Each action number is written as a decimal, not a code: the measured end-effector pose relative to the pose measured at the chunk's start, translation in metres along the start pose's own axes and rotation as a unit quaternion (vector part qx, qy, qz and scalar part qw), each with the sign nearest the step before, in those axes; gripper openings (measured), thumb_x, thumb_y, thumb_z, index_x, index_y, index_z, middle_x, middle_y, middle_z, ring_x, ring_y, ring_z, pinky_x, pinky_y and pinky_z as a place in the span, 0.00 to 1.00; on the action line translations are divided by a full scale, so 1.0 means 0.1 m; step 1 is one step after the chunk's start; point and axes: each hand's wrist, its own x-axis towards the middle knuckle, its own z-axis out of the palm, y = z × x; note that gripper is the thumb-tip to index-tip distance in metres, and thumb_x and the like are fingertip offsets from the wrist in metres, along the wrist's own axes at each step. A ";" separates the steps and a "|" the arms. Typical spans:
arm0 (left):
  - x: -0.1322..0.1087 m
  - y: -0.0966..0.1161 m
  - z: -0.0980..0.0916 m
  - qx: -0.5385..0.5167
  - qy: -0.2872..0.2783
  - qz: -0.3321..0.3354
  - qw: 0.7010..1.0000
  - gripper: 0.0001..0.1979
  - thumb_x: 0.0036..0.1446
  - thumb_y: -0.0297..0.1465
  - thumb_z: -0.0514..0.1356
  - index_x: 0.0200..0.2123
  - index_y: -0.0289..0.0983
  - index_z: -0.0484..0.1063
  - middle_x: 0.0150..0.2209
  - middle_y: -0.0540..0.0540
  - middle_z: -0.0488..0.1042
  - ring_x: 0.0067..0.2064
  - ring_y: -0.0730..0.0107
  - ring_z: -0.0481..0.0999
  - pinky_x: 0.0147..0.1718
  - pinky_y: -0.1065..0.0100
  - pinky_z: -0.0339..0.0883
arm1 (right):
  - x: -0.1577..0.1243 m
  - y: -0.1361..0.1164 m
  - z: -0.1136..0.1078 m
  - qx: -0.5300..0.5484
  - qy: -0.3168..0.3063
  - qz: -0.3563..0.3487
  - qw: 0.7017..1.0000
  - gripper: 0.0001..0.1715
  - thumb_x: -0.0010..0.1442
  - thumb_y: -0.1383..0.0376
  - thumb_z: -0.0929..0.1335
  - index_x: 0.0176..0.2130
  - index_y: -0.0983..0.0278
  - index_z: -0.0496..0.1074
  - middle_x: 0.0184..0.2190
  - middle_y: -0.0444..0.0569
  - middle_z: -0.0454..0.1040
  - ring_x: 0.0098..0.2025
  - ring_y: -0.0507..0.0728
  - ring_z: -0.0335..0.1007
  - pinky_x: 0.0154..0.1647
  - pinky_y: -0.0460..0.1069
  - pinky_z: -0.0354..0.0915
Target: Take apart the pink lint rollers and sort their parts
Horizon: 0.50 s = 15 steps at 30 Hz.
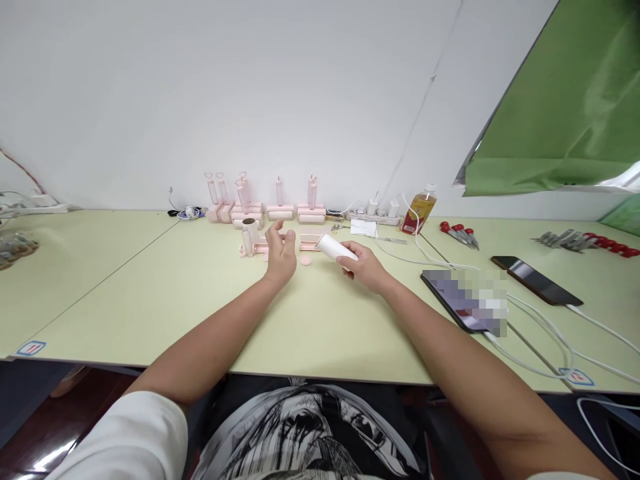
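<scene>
My right hand (364, 267) is closed around one end of a white sticky-paper roll (334, 247), which tilts up to the left above the table. To its left, my left hand (281, 252) is raised with thumb and fingers apart and nothing visible between them. Just behind lie pink lint roller parts: an open pink roller cover (309, 242) beside the roll, and a round pink piece (305, 261) on the table. Another roll standing on end (249, 228) and a pale pink handle (247, 241) are left of my left hand, which hides part of the pieces there.
Several pink lint rollers (311, 212) stand upright along the wall. Farther right are a power strip (385, 217), a drink bottle (419, 210), scissors-like metal tools (395, 241) and red-tipped tools (459, 233). Two phones, one pixelated (465, 303) and one dark (537, 280), trail white cables.
</scene>
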 end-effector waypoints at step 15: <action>-0.03 -0.10 -0.01 0.028 -0.323 0.157 0.933 0.27 0.59 0.25 0.49 0.61 0.40 0.67 0.62 0.46 0.68 0.61 0.63 0.68 0.59 0.61 0.61 | 0.01 0.05 -0.11 -0.033 -0.083 0.004 0.996 0.31 0.52 0.59 0.71 0.55 0.61 0.69 0.40 0.47 0.75 0.35 0.55 0.69 0.31 0.47 0.64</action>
